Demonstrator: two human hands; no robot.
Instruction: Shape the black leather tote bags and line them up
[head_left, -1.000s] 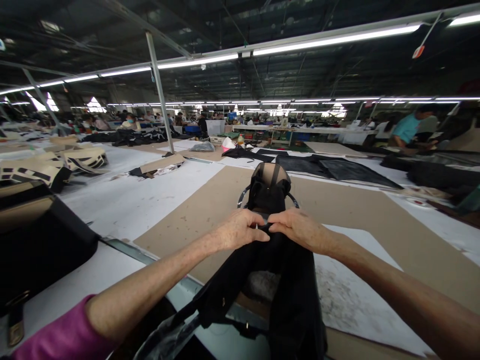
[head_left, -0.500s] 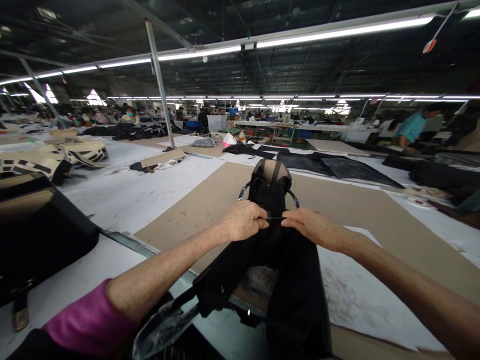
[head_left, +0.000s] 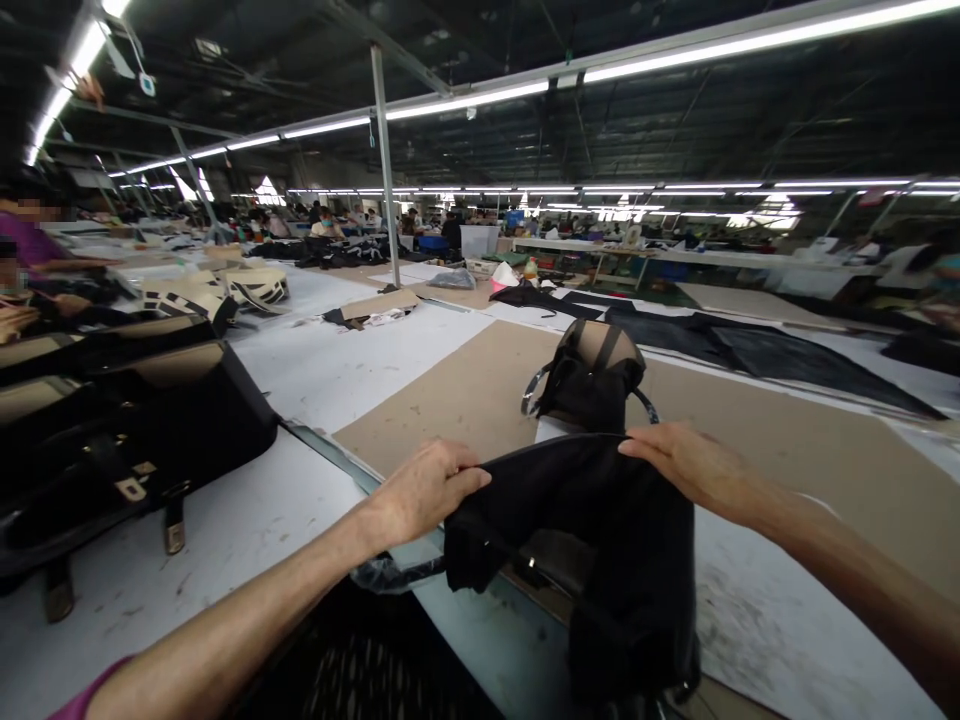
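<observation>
Between my hands a black fabric bag (head_left: 637,540) stands at the table edge, its top edge stretched out sideways. My left hand (head_left: 424,490) pinches the left end of that edge between thumb and fingers. At the right end, my right hand (head_left: 679,460) grips the same edge. A handle wrapped in clear plastic (head_left: 390,575) sticks out at the bag's lower left. Just beyond stands another black bag with a tan panel (head_left: 600,365) and plastic-wrapped handles. The inside of the held bag is mostly dark.
Brown board (head_left: 435,390) and white sheets cover the table. Several black bags with metal clasps (head_left: 172,430) stand at the left. Black flat pieces (head_left: 735,345) lie at the far right. A metal post (head_left: 386,170) rises from the table. People sit at the far left.
My hands have moved apart, from close together to the two ends of the bag's edge. The view has turned left, showing more black bags and people there.
</observation>
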